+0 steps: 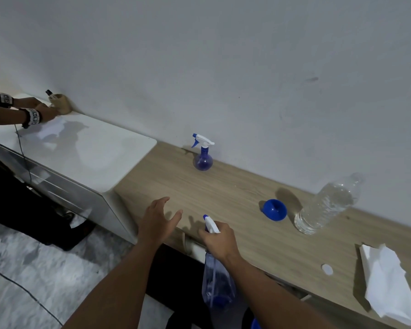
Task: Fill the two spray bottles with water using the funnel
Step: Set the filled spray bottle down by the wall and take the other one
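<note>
I am gripping the near spray bottle [217, 281] by its head with my right hand [220, 243], left hand [157, 222] hovering loose-fingered, ready to steady it for uncapping.

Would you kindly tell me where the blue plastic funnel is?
The blue plastic funnel lies on the wooden counter, right of centre, beside the clear water bottle.

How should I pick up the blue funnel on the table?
Take the blue funnel by its wide round rim, coming from above and a little from the front. It lies tipped on its side on the wooden table, its open mouth facing up towards you, so fingers can pinch the rim edge. Its spout is hidden behind.
</note>
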A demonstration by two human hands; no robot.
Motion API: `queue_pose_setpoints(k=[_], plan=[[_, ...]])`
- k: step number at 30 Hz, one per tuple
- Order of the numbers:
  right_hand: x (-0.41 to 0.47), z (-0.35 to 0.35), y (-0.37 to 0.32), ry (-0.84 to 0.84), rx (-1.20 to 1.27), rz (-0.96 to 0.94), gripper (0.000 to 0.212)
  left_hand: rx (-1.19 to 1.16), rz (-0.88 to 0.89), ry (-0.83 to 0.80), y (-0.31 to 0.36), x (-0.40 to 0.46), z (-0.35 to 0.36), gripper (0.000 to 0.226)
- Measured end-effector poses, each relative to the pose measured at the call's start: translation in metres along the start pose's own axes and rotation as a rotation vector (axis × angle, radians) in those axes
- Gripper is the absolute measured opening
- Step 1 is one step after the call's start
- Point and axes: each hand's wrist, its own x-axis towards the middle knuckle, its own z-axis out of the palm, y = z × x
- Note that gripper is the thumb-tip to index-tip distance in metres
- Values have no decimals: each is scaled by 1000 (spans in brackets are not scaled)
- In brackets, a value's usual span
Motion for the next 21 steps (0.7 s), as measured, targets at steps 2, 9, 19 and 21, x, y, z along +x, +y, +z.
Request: queue_pose_setpoints(k=[2, 9, 19, 21], plan=[[0, 0, -1, -3, -2, 4, 48, 3, -9, -13, 0, 0, 0, 64], [5, 5, -3, 28, 11, 12, 41, 10, -20, -46, 0, 5, 1, 66], [41, -2, -10, 144, 54, 11, 29, -74, 0, -225, 6, 24, 16, 53], [56, -13, -21, 174, 101, -31, 29, -119, 39, -319, 14, 31, 23, 49]])
